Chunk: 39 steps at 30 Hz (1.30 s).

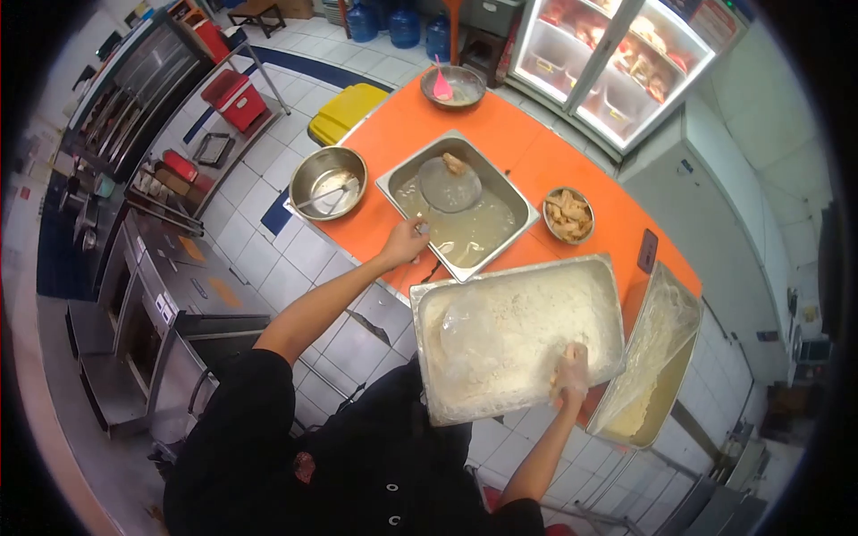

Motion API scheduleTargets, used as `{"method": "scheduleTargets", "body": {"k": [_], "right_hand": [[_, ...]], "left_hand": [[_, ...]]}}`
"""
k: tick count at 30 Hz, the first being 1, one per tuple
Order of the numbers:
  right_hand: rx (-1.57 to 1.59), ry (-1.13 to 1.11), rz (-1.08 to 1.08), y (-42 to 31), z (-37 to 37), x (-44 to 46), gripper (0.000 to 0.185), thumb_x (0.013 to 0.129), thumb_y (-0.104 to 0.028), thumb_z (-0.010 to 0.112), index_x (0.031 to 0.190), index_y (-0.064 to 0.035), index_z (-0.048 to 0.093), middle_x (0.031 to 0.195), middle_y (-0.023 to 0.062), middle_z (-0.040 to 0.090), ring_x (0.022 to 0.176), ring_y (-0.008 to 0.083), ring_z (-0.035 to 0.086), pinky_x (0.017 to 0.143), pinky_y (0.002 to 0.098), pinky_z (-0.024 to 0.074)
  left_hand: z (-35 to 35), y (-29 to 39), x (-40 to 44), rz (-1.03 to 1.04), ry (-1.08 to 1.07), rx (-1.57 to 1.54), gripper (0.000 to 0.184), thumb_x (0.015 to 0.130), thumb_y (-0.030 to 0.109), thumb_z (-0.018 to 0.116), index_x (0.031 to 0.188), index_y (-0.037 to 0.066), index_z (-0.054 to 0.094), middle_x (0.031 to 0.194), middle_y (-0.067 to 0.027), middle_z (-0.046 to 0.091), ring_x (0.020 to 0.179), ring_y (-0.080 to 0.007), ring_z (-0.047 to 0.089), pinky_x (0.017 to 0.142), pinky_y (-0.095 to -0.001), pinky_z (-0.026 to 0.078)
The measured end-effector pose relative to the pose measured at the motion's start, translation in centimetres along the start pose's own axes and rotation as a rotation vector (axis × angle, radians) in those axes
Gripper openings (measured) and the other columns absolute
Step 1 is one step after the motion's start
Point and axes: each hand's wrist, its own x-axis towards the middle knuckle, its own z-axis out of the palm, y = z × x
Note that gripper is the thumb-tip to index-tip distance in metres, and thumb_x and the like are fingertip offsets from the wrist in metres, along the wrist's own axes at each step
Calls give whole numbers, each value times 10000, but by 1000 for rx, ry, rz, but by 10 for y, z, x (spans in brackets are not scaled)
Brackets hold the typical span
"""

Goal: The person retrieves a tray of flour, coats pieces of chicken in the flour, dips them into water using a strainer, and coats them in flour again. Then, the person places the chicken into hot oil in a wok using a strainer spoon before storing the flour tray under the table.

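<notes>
Flour tray (pixel 500 344) is at the near side of your orange counter (pixel 523 134), 5 o'clock from the liquid-filled pan (pixel 492 237). Meat bowl (pixel 568 215): pan's 3 o'clock. Tiled floor (pixel 308 255) around; lit display fridge (pixel 617 67) at 1 o'clock. Your left hand (pixel 407 243) reaches to the pan's 8 o'clock side, fingers curled, grip unclear. Your right hand (pixel 570 375) is floury, at the tray's 4 o'clock, fingers bent, can't tell if holding anything.
</notes>
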Motion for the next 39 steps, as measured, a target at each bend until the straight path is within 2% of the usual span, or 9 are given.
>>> {"method": "scheduleTargets", "body": {"k": [4,10,14,17,21,29,33,35,39], "right_hand": [[-150,-7,-190,47,14,54,395,902,-171,598,1274,-82,502,877,131,636,641,233,623,457,377,483],[-532,83,-510,2,6,38,825,769,-172,732,1490,-25,358,920,168,682,803,326,679,704,432,563],[-709,27,-240,-63,5,20,715,788,-231,764,1396,12,476,1070,195,695,1074,304,669,923,399,523],[-209,106,-1211,-95,58,53,446,855,-164,704,1262,-6,613,1125,199,687,1050,333,666,924,404,516],[-157,99,-1352,-192,168,48,386,867,-234,648,1231,-107,647,1123,184,671,1129,359,604,982,448,477],[-703,129,-1207,-212,275,95,243,859,-122,601,1070,-26,675,1069,201,697,950,380,692,794,448,567],[-585,-207,-864,-218,187,46,265,804,-209,699,995,-25,697,1040,210,695,856,342,695,771,431,561],[-138,-66,-876,-177,138,46,318,747,-301,766,918,-38,714,983,193,685,835,329,673,772,424,549],[-427,180,-754,-81,46,90,451,679,-359,818,967,-36,692,942,166,684,884,345,658,817,408,538]], "left_hand": [[-2,-12,-10,94,-46,-51,444,940,133,582,1356,-13,528,608,28,518,421,-75,482,382,-252,402],[-10,15,-47,140,-91,-79,434,951,146,595,1353,-6,530,573,32,506,398,-68,457,369,-250,371],[-20,41,-73,137,-120,-95,418,961,125,572,1352,-15,528,547,39,501,390,-58,451,378,-244,367],[-16,51,-91,117,-131,-87,418,963,119,569,1356,-14,520,570,29,501,387,-61,451,366,-240,366],[-3,54,-115,111,-147,-22,426,963,114,564,1361,-26,507,560,20,514,384,-64,466,361,-244,380],[6,32,-135,74,-181,10,470,949,92,564,1387,-56,479,604,-8,540,395,-74,474,344,-252,369],[-6,30,-111,-35,-165,78,483,947,114,580,1397,-32,485,618,8,524,417,-67,460,351,-242,338],[-13,23,-89,-78,-162,61,508,931,123,590,1405,-27,481,642,-6,551,421,-76,475,361,-245,343],[-22,16,-45,-84,-151,54,496,891,110,588,1350,-65,520,673,-29,582,440,-95,498,382,-248,385]]}}
